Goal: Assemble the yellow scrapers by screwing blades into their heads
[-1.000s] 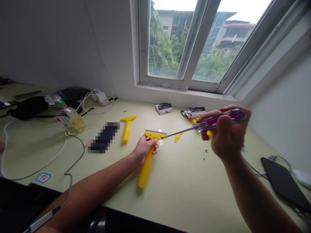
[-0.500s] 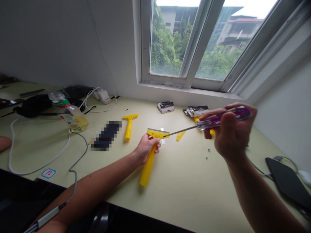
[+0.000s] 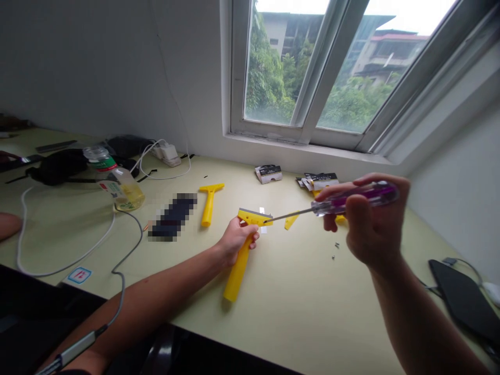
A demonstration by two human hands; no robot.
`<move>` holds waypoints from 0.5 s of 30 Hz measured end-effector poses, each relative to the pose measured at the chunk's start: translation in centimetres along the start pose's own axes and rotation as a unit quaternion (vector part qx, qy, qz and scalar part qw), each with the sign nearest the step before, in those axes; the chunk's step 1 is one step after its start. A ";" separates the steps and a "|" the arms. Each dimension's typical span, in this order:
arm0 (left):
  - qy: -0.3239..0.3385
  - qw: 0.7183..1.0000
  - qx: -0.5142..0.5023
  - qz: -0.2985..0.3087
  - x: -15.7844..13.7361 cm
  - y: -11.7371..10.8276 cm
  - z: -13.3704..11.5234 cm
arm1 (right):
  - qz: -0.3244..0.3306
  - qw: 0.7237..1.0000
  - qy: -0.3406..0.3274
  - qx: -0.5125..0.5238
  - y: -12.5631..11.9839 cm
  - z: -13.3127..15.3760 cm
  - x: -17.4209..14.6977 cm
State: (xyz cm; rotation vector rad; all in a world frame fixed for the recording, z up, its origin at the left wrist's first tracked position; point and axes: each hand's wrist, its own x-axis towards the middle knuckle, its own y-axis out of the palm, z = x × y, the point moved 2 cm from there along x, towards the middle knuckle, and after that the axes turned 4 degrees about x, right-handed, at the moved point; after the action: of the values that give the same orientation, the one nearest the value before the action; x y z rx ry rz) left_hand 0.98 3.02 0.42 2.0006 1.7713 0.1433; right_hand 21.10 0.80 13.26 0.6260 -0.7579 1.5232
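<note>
My left hand [image 3: 239, 239] is closed around the neck of a yellow scraper [image 3: 236, 276], just below its wide head. A grey blade strip runs along the head's far edge. In my right hand [image 3: 369, 224] is a screwdriver [image 3: 355, 199] with a clear and purple handle. Its shaft slants down to the left, and the tip meets the right part of the scraper head; whether it sits in a screw is too small to tell. Beyond the head lies a loose yellow plate [image 3: 291, 221]. Small screws [image 3: 337, 245] rest on the table below the screwdriver.
Another yellow scraper [image 3: 209, 205] lies left of my hands, beside a blurred-out dark object [image 3: 173, 217]. Small black-and-white boxes [image 3: 268, 174] are near the window wall. A bottle [image 3: 117, 179] and cables stand at left; a phone [image 3: 463, 297] is at right. A person's arm [image 3: 10, 227] shows at the left edge.
My right hand and the screwdriver handle have shifted slightly left and down, with the tip still at the scraper head. The camera view has moved a little. My left hand keeps its hold.
</note>
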 end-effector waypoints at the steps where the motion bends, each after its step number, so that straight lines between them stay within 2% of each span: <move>1: 0.001 1.000 0.009 -0.005 0.1 -0.1 0.0 | 0.042 0.999 0.000 -0.012 0.1 0.5 -0.2; 3: 0.008 0.999 0.023 -0.020 0.2 -0.3 0.0 | 0.083 0.994 -0.004 -0.078 0.0 1.3 -0.6; 4: 0.015 0.999 0.028 -0.027 0.2 -0.4 -0.2 | 0.075 0.989 -0.011 -0.124 -0.1 1.7 -0.7; 7: 0.040 0.998 0.037 -0.035 0.3 -0.6 -0.7 | -0.001 0.961 -0.035 -0.273 -0.7 2.4 -0.8; 9: 0.052 0.997 0.046 -0.041 0.4 -0.8 -0.9 | -0.002 0.940 -0.038 -0.340 -0.9 2.6 -0.7; 12: 0.063 0.995 0.058 -0.055 0.4 -0.9 -1.2 | 0.091 0.942 -0.026 -0.323 -1.1 2.7 -0.4; 13: 0.069 0.994 0.059 -0.056 0.4 -0.9 -1.2 | 0.099 0.944 -0.022 -0.313 -1.3 2.7 -0.3; 15: 0.083 0.993 0.064 -0.052 0.4 -0.9 -1.3 | 0.064 0.941 -0.020 -0.333 -1.9 2.8 -0.1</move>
State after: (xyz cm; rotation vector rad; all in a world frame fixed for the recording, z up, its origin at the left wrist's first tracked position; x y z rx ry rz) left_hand -0.24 3.82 1.10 2.0307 2.0308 0.1709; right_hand 22.85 -1.35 15.18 0.0980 -1.2862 1.2560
